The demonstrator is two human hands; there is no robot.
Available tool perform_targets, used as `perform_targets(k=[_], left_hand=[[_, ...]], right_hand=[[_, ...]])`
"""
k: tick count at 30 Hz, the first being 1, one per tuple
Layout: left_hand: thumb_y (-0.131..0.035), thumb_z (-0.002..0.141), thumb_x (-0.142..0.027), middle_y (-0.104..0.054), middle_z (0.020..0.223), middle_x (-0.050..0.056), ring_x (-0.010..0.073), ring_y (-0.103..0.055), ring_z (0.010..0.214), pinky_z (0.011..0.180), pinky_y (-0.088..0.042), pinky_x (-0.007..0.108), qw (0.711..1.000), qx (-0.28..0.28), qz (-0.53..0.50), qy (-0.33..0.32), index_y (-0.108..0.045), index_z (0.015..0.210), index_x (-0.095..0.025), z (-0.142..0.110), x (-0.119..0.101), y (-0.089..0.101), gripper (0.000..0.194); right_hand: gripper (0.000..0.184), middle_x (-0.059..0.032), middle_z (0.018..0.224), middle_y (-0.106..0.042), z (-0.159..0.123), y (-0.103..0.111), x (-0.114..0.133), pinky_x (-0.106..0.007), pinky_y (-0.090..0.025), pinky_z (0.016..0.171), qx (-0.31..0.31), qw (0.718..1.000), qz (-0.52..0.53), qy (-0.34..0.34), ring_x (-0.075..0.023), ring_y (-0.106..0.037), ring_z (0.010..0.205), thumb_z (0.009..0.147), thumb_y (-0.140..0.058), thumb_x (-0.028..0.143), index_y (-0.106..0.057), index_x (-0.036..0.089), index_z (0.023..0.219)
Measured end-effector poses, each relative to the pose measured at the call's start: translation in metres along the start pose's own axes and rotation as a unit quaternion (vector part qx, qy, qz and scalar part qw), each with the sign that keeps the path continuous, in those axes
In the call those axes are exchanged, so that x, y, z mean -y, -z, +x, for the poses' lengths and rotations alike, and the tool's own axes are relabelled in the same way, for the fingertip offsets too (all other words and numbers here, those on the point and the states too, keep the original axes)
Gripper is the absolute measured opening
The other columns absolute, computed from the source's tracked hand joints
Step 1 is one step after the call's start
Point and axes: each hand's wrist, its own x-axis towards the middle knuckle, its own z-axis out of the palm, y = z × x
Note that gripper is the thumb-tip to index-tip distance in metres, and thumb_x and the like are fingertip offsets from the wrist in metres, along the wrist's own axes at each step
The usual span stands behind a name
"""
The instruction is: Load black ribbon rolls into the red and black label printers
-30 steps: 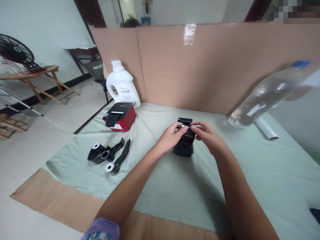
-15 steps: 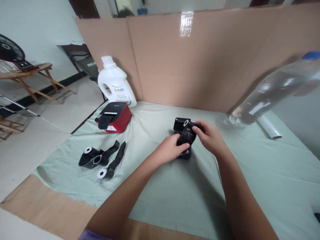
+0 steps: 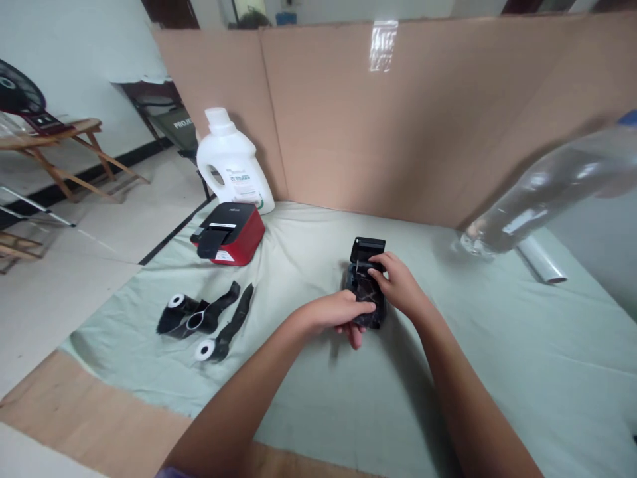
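Note:
A small black printer-like device [image 3: 382,317] sits mid-cloth with its lid [image 3: 367,247] raised. At its opening my right hand [image 3: 401,282] pinches a roll of black film [image 3: 365,265], thumb and fingers at the roll's right end. The film's loose strip [image 3: 367,292] drapes toward me over the device. My left hand [image 3: 343,311] has its thumb pressed on the strip's near part, the other fingers underneath at the left. Whether those fingers also touch the device is hard to see. How deep the roll lies in the opening is partly hidden by my right fingers.
Left on the cloth lie several black rolls with loose strips [image 3: 205,350]. Behind them stand a red and black printer [image 3: 246,239] and a white jug [image 3: 233,159]. A clear bottle [image 3: 537,186] leans at right beside a grey tube [image 3: 542,259]. Cardboard [image 3: 338,126] walls the back.
The roll has gone from being held tilted above the device down to its opening. My left hand has slid toward me along the strip, which now lies flatter.

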Motion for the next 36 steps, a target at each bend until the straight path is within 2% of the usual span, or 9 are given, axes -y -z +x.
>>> perform_targets(k=[5,9,14,18,21,23,27,29,36], left_hand=[[-0.05,0.096,-0.054,-0.067,0.056,0.007,0.0152,-0.062,0.054,0.051,-0.031,0.025,1.0,0.006,-0.018,0.025,-0.059,0.065,-0.015,0.01,0.008,0.001,0.05],[-0.049,0.096,-0.053,-0.066,0.054,0.008,0.0149,-0.062,0.053,0.05,-0.03,0.025,0.999,0.02,-0.028,0.033,-0.059,0.064,-0.015,0.016,0.014,-0.002,0.051],[-0.05,0.096,-0.054,-0.065,0.054,0.007,0.015,-0.064,0.053,0.049,-0.028,0.024,0.998,0.022,-0.044,0.028,-0.058,0.064,-0.015,0.018,0.018,-0.006,0.051],[-0.051,0.095,-0.055,-0.065,0.054,0.007,0.0145,-0.065,0.054,0.048,-0.029,0.023,0.998,0.02,-0.048,0.037,-0.058,0.065,-0.015,0.02,0.022,-0.005,0.05],[-0.051,0.094,-0.056,-0.066,0.055,0.007,0.0143,-0.066,0.055,0.049,-0.031,0.022,0.998,0.015,-0.056,0.026,-0.06,0.066,-0.014,0.019,0.025,-0.006,0.051],[-0.05,0.094,-0.057,-0.066,0.056,0.007,0.014,-0.065,0.055,0.049,-0.032,0.022,0.996,0.004,-0.086,0.008,-0.061,0.067,-0.014,0.017,0.028,-0.01,0.052],[-0.051,0.092,-0.062,-0.064,0.055,0.005,0.0125,-0.062,0.051,0.047,-0.031,0.021,0.985,-0.041,-0.164,-0.018,-0.061,0.068,-0.014,0.016,0.036,-0.021,0.054],[-0.053,0.089,-0.065,-0.064,0.054,0.005,0.0124,-0.062,0.051,0.047,-0.03,0.022,0.983,-0.054,-0.172,-0.027,-0.06,0.068,-0.014,0.017,0.039,-0.026,0.056],[-0.053,0.088,-0.068,-0.063,0.053,0.005,0.0128,-0.061,0.051,0.047,-0.03,0.022,0.986,-0.042,-0.159,-0.035,-0.059,0.067,-0.014,0.019,0.039,-0.03,0.058]], right_hand=[[0.023,-0.0141,0.113,-0.063,-0.001,-0.013,-0.01,-0.049,-0.046,0.1,0.0,0.999,-0.044,-0.004,-0.0314,-0.056,0.109,0.094,-0.053,0.023,-0.067,0.018,0.113],[0.025,-0.013,0.119,-0.054,-0.003,-0.018,-0.009,-0.045,-0.048,0.102,-0.023,0.998,-0.036,-0.037,-0.0285,-0.058,0.111,0.09,-0.059,0.02,-0.067,0.019,0.114],[0.019,-0.0099,0.106,-0.055,0.0,-0.019,-0.001,-0.043,-0.049,0.097,-0.005,0.995,-0.053,-0.087,-0.0268,-0.059,0.102,0.088,-0.055,0.013,-0.069,0.019,0.099],[0.012,-0.0078,0.104,-0.052,0.0,-0.019,0.004,-0.042,-0.049,0.09,-0.037,0.988,-0.075,-0.13,-0.0264,-0.058,0.096,0.086,-0.059,0.017,-0.064,0.021,0.096],[0.023,-0.0071,0.106,-0.051,-0.001,-0.018,0.004,-0.042,-0.049,0.087,-0.078,0.982,-0.078,-0.154,-0.0268,-0.057,0.095,0.083,-0.066,0.023,-0.058,0.021,0.104],[0.028,-0.0074,0.108,-0.05,-0.002,-0.017,0.003,-0.041,-0.049,0.088,-0.079,0.983,-0.068,-0.152,-0.0264,-0.057,0.095,0.082,-0.068,0.024,-0.057,0.021,0.108],[0.012,-0.0073,0.107,-0.047,-0.002,-0.015,0.001,-0.042,-0.048,0.095,-0.044,0.99,-0.054,-0.12,-0.0243,-0.058,0.094,0.087,-0.063,0.022,-0.068,0.022,0.098],[0.012,-0.0072,0.106,-0.046,-0.001,-0.016,-0.001,-0.043,-0.048,0.097,-0.044,0.991,-0.059,-0.113,-0.0249,-0.058,0.096,0.088,-0.063,0.022,-0.073,0.023,0.094],[0.024,-0.0069,0.101,-0.049,-0.001,-0.021,-0.004,-0.042,-0.05,0.098,-0.049,0.992,-0.039,-0.114,-0.0232,-0.059,0.092,0.089,-0.062,0.02,-0.08,0.026,0.103]])
